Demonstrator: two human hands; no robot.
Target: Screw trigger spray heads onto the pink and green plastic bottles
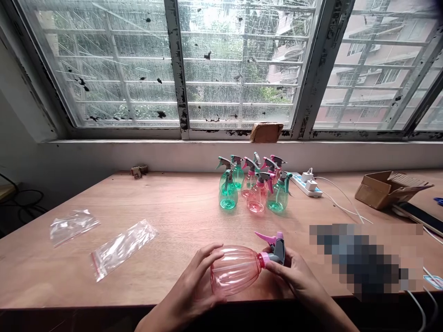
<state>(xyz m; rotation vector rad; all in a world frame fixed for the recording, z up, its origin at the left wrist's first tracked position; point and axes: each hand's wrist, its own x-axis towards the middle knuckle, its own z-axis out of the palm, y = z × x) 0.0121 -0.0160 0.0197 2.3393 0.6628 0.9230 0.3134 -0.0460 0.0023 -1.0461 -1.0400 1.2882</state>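
A clear pink spray bottle (235, 269) lies on its side between my hands near the front edge of the table. My left hand (199, 279) wraps around its base end, fingers over the top and thumb below. At the neck, my right hand (290, 272) grips the pink collar and grey spray head (278, 251), whose pink trigger points up and left. Beyond my hands stands a cluster of several green and pink spray bottles (256, 198), all upright with grey heads.
Two clear plastic bags (124, 246) lie on the left of the wooden table (166, 198). A white power strip (308, 185) with plugs and cables sits behind right, near an open cardboard box (377, 190). A blurred-out patch (363, 260) covers something at right. Windows line the back.
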